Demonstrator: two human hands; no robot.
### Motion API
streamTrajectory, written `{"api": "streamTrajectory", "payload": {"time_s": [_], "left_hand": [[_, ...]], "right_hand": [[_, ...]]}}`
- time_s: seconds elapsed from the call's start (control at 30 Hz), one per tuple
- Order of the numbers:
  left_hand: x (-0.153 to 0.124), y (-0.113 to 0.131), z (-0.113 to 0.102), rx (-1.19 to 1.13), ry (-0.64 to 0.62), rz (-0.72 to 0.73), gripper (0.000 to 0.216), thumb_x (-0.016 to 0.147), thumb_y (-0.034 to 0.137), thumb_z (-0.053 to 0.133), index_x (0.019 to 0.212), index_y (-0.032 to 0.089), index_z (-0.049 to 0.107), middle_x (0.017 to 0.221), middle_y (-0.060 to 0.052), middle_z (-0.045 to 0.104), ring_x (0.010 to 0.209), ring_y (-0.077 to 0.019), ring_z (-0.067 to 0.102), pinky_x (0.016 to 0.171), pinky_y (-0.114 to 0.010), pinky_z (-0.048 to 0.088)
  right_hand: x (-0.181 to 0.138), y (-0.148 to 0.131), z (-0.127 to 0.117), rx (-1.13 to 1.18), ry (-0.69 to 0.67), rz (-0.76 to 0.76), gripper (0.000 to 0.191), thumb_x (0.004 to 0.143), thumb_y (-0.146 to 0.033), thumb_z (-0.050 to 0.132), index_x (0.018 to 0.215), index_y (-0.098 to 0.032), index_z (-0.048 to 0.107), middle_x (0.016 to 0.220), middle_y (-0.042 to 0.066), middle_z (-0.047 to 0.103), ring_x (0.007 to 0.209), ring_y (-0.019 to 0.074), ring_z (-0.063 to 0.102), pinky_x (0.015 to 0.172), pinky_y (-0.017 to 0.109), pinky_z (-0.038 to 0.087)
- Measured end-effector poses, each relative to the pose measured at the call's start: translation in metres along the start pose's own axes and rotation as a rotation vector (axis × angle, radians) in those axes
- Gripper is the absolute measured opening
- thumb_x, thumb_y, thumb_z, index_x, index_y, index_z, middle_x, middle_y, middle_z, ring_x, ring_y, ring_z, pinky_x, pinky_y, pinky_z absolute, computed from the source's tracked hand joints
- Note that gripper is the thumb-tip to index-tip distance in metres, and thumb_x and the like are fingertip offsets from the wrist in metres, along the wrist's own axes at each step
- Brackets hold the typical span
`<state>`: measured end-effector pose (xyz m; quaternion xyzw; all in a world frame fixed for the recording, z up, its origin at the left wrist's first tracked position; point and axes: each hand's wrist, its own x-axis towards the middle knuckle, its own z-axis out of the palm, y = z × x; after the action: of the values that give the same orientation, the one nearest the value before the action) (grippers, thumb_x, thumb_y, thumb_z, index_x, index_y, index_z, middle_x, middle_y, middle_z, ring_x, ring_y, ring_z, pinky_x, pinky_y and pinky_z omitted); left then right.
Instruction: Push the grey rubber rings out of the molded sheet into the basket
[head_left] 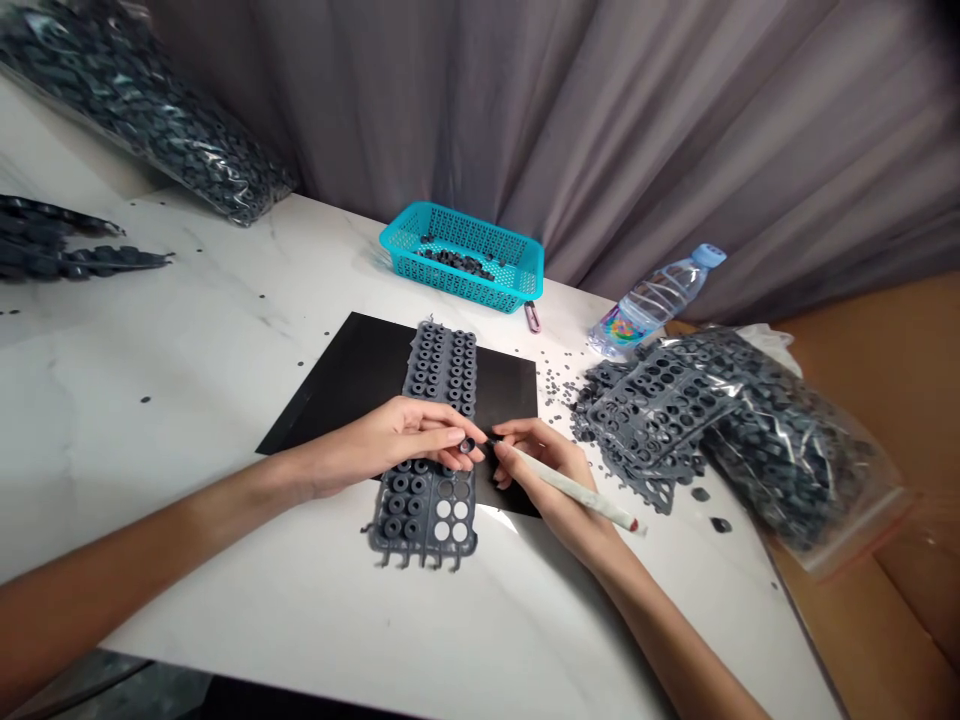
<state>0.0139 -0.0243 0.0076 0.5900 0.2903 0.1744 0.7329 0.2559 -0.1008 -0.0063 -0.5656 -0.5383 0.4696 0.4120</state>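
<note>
Between the fingertips of my left hand (420, 435) is a small black rubber ring (467, 446). My right hand (547, 470) is closed around a slim pale tool (577, 490) with a reddish end; its dark tip points at the ring, and whether the two touch I cannot tell. Beneath both hands lies a grey moulded rubber sheet (409, 505) with rows of raised rings. Several round holes at its near right corner show the white table through them. Under the sheet is a black mat (322, 385).
A turquoise basket (465, 290) holding small black pieces stands at the back. To the right are a water bottle (652, 300), punched-out sheets (637, 420) and a bag of black parts (795, 460). Another full bag (165, 120) lies back left. Small black scraps dot the white table (225, 590).
</note>
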Motion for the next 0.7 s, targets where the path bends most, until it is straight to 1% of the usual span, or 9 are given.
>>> {"api": "streamTrajectory", "payload": {"time_s": [0.13,0.27,0.37,0.47,0.57,0.7], "left_hand": [[-0.001,0.002,0.001,-0.037,-0.011,-0.014,0.034,0.105,0.043,0.064,0.127,0.02,0.076,0.123,-0.011,0.08,0.113,-0.0218,0.076,0.107,-0.036,0.056],[-0.004,0.004,0.003,-0.178,-0.013,-0.049,0.034,0.105,0.04,0.065,0.129,0.018,0.074,0.127,-0.013,0.079,0.12,-0.0232,0.075,0.113,-0.036,0.053],[-0.007,0.007,0.004,-0.287,-0.015,-0.09,0.032,0.104,0.033,0.067,0.129,0.015,0.074,0.129,-0.015,0.078,0.127,-0.0249,0.072,0.119,-0.036,0.05],[-0.008,0.009,0.004,-0.377,0.009,-0.124,0.029,0.099,0.026,0.073,0.125,0.013,0.077,0.133,-0.016,0.076,0.132,-0.0258,0.069,0.122,-0.035,0.048],[-0.007,0.01,0.004,-0.424,0.046,-0.148,0.027,0.097,0.023,0.075,0.122,0.013,0.079,0.135,-0.015,0.075,0.132,-0.0263,0.069,0.123,-0.035,0.048],[-0.007,0.012,0.004,-0.413,0.047,-0.142,0.027,0.097,0.023,0.073,0.121,0.012,0.08,0.128,-0.016,0.079,0.128,-0.0257,0.072,0.12,-0.034,0.051]], "right_hand": [[0.001,0.001,0.002,0.056,0.022,0.033,0.033,0.092,-0.047,0.077,0.105,-0.018,0.069,0.077,0.003,0.072,0.063,0.0162,0.068,0.062,0.028,0.054],[0.002,-0.001,0.002,0.069,0.021,0.056,0.034,0.092,-0.049,0.076,0.102,-0.018,0.068,0.073,0.002,0.071,0.062,0.0162,0.067,0.062,0.028,0.055],[0.003,-0.003,0.002,0.079,0.026,0.063,0.034,0.092,-0.051,0.076,0.1,-0.018,0.067,0.072,0.001,0.071,0.062,0.0165,0.068,0.063,0.028,0.055],[0.003,-0.003,0.002,0.077,0.022,0.063,0.035,0.092,-0.051,0.075,0.099,-0.018,0.067,0.07,0.001,0.07,0.062,0.0167,0.068,0.063,0.029,0.055],[0.004,-0.001,0.002,0.08,0.014,0.064,0.035,0.092,-0.052,0.075,0.099,-0.019,0.066,0.069,0.0,0.07,0.061,0.0167,0.068,0.063,0.029,0.055],[0.004,-0.001,0.002,0.076,0.014,0.068,0.034,0.093,-0.051,0.075,0.1,-0.018,0.066,0.07,0.001,0.07,0.062,0.0165,0.068,0.062,0.028,0.053]]}}
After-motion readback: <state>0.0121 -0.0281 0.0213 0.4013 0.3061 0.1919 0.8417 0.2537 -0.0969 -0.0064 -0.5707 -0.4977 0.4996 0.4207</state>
